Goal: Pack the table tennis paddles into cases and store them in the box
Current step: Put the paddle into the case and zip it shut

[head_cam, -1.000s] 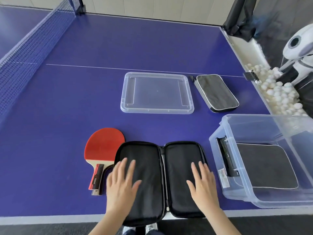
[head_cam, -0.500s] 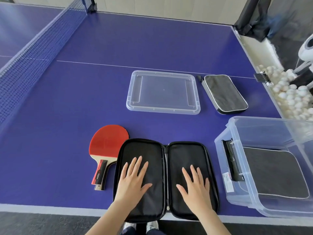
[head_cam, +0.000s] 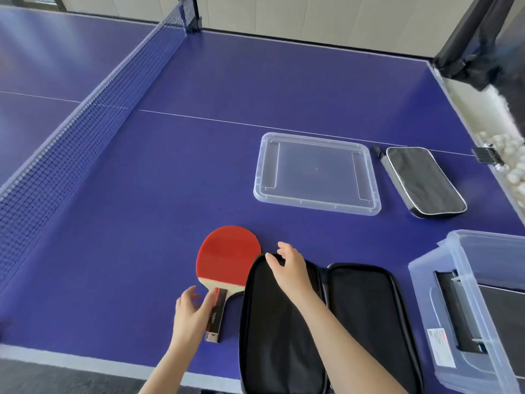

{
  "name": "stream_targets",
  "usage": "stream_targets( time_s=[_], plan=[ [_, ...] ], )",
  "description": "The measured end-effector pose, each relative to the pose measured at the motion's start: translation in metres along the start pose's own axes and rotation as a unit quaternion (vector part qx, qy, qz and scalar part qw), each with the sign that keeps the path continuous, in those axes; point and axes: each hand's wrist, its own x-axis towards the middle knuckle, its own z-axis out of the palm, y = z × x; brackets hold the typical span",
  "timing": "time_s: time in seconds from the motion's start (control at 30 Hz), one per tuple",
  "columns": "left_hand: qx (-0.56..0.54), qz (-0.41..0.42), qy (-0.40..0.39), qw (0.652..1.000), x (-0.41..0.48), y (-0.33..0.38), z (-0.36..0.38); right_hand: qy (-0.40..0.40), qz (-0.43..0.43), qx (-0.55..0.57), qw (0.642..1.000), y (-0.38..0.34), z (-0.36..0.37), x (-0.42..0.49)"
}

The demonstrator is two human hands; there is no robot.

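A red-faced paddle [head_cam: 227, 254] lies flat on the blue table [head_cam: 255, 89], its handle pointing toward me. My left hand [head_cam: 191, 315] is at the handle with fingers spread and the thumb touching it, not closed around it. Right of the paddle, a black case [head_cam: 366, 314] lies unzipped and spread flat, nothing inside. My right hand [head_cam: 289, 268] reaches across its left half and pinches the far rim near the paddle's blade. The clear storage box [head_cam: 483, 251] at the right holds another black case [head_cam: 454, 308].
The box's clear lid [head_cam: 315, 172] lies further back, with a closed black case [head_cam: 423, 180] to its right. The net [head_cam: 85, 123] runs along the left. A trough of white balls [head_cam: 514, 166] sits past the table's right edge. The near table edge is just below my hands.
Both hands have left the flat halves of the case. The left went out to the paddle's handle; the right crossed to the far rim of the left half. My view turned left.
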Motion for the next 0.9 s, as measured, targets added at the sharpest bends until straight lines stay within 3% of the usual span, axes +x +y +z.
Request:
stream_targets(
  time_s=[0.1, 0.2, 0.47, 0.67, 0.9],
  plan=[
    [-0.101, -0.052, -0.021, 0.993, 0.027, 0.011, -0.010, -0.010, 0.020, -0.072, 0.997, -0.016, 0.014, 0.024],
    [-0.118, -0.056, -0.048, 0.990, 0.059, 0.030, -0.018, -0.016, 0.034, -0.166, 0.985, -0.025, 0.020, 0.042],
    [0.011, -0.085, -0.089, 0.992, 0.116, 0.059, -0.002, -0.129, 0.123, -0.286, 0.941, -0.037, 0.034, 0.072],
    [0.031, -0.052, -0.056, 0.997, 0.121, 0.058, -0.002, -0.112, 0.137, -0.278, 0.944, -0.046, 0.046, 0.079],
    [0.008, 0.031, -0.006, 0.999, 0.127, 0.086, -0.044, -0.060, 0.087, -0.101, 0.989, -0.067, 0.065, 0.082]
  ],
)
